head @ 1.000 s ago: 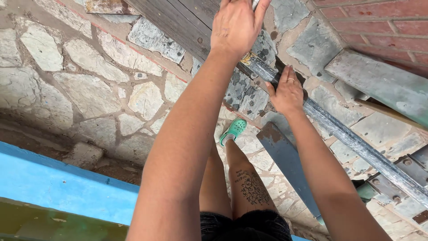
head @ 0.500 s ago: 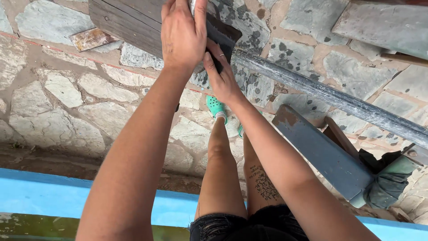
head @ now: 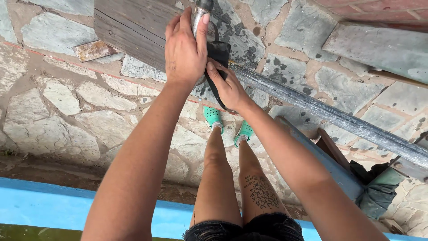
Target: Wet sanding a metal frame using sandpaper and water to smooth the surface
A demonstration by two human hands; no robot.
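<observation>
Irregular grey and tan flagstones set in pale mortar make up the floor (head: 58, 107), with a blue-painted ledge (head: 40, 209) crossing the lower left and a strip of red brick at the top right. Leaning across the paving from the upper middle to the right edge is a long, round metal pipe (head: 330, 114), dull grey, mottled with dark patches and scuffs. Its upper end meets a black, flat metal fitting (head: 219, 53) beside a weathered grey wooden plank (head: 129, 29) that shows grain lines and a small knot. The left hand (head: 185, 51) is wrapped over a shiny, short metal tube (head: 198, 15) at the top of that fitting, fingers curled closed around it and thumb lying along its side. The right hand (head: 227, 85) presses against the black fitting just below, fingers bent onto its edge, though how firmly it grips cannot be told. Below the hands stand two bare legs in bright green clogs (head: 213, 118), one leg bearing a dark tattoo. A blue-grey metal bar (head: 330, 165) and crumpled green cloth (head: 379, 192) lie to the right.
</observation>
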